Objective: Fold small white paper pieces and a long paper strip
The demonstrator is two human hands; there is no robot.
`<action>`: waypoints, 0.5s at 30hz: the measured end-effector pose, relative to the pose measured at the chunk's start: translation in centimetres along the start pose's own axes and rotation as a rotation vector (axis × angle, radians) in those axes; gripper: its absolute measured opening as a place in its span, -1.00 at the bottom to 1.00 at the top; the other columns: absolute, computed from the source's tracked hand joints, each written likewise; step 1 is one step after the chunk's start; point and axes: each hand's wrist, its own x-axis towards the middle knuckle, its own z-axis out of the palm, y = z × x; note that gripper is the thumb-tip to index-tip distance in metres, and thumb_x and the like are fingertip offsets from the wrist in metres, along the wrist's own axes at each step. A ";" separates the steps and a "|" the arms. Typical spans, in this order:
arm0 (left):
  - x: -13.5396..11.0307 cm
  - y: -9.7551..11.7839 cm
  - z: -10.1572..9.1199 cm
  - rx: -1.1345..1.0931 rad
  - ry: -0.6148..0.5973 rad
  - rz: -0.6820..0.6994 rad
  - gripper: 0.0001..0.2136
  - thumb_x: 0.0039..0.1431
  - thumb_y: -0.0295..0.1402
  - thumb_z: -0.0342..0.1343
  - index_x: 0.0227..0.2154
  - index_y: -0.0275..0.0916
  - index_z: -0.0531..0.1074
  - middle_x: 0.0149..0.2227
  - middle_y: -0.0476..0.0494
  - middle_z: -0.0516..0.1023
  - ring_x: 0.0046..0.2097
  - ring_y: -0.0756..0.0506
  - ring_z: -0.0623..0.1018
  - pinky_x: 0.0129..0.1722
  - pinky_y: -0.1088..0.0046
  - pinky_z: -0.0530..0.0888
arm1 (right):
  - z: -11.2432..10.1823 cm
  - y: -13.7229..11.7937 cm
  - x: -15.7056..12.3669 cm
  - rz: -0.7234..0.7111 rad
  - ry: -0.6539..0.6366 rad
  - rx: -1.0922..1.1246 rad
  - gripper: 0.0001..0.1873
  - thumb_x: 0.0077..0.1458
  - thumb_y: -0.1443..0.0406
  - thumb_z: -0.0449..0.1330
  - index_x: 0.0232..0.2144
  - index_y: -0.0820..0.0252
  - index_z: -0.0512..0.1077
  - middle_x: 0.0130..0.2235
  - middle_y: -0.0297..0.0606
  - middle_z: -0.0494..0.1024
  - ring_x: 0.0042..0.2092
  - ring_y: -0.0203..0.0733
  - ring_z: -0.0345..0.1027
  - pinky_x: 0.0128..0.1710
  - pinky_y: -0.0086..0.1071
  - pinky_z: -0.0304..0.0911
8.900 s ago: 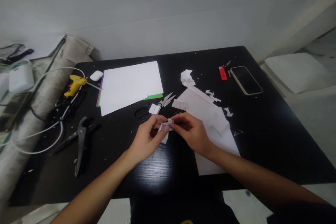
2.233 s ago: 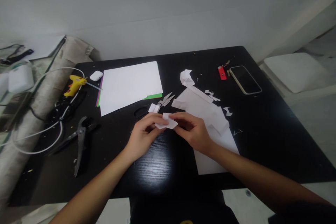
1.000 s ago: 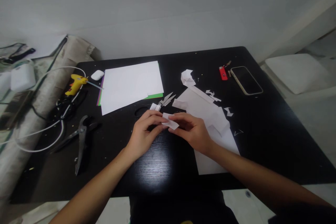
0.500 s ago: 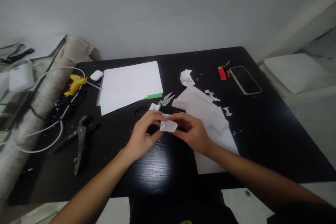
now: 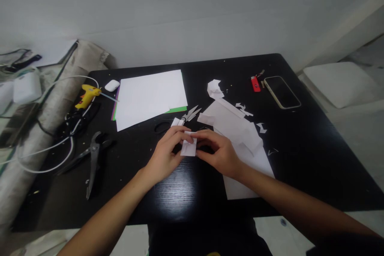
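A small folded piece of white paper (image 5: 188, 149) is pinched between both hands above the front half of the black table. My left hand (image 5: 168, 149) grips its left side, with fingers over the top and the thumb below. On the right side, my right hand (image 5: 220, 150) holds it between fingertips and thumb. Just beyond my hands lie scissors (image 5: 191, 114) with open blades, partly covered by another small white paper piece (image 5: 177, 122). White paper sheets and offcuts (image 5: 237, 128) spread beside and under my right forearm.
White sheets (image 5: 150, 96) rest on coloured ones at the back left. A yellow glue gun (image 5: 87, 96), a white case (image 5: 112, 85), a cable (image 5: 71, 148) and pliers (image 5: 93, 156) lie left. A red lighter (image 5: 255, 84) and a phone (image 5: 282, 92) lie right.
The folded paper has turned between my fingers and now shows a flat, squarer face tilted downward. My left fingers have shifted over its top. The other things stay where they were.
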 end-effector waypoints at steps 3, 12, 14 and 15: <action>0.1 0.0 -0.1 -0.011 0.013 -0.006 -0.85 0.34 -0.49 0.18 -0.11 -0.15 0.57 -0.01 -0.21 0.55 0.03 -0.14 0.59 0.03 0.29 0.54 | -0.1 0.1 0.0 0.007 0.020 -0.001 -0.57 0.04 0.44 0.43 -0.03 0.00 0.63 -0.05 -0.25 0.63 -0.11 -0.16 0.60 -0.05 -0.27 0.59; 0.1 0.3 0.3 -0.048 0.096 0.021 -0.91 0.34 -0.45 0.24 -0.14 -0.18 0.57 -0.16 -0.11 0.67 -0.12 -0.07 0.63 -0.06 0.40 0.55 | -0.2 -0.1 0.0 -0.024 0.038 -0.078 -0.76 0.18 0.35 0.39 -0.10 -0.03 0.65 -0.13 -0.29 0.69 -0.11 -0.17 0.61 -0.05 -0.29 0.56; 0.2 0.2 0.3 -0.003 0.118 0.037 -0.93 0.34 -0.45 0.25 -0.16 -0.19 0.57 -0.14 -0.13 0.66 -0.09 -0.09 0.63 -0.05 0.38 0.54 | -0.1 -0.2 0.0 -0.030 0.045 -0.088 -0.79 0.17 0.34 0.40 -0.13 -0.01 0.66 -0.13 -0.29 0.70 -0.11 -0.17 0.61 -0.05 -0.29 0.55; 0.2 0.2 0.3 0.017 0.133 0.044 -0.95 0.33 -0.44 0.25 -0.18 -0.20 0.57 -0.12 -0.15 0.65 -0.07 -0.10 0.62 -0.05 0.37 0.54 | -0.1 -0.2 0.0 -0.034 0.051 -0.097 -0.81 0.16 0.33 0.41 -0.15 0.00 0.66 -0.14 -0.29 0.70 -0.12 -0.16 0.62 -0.06 -0.29 0.56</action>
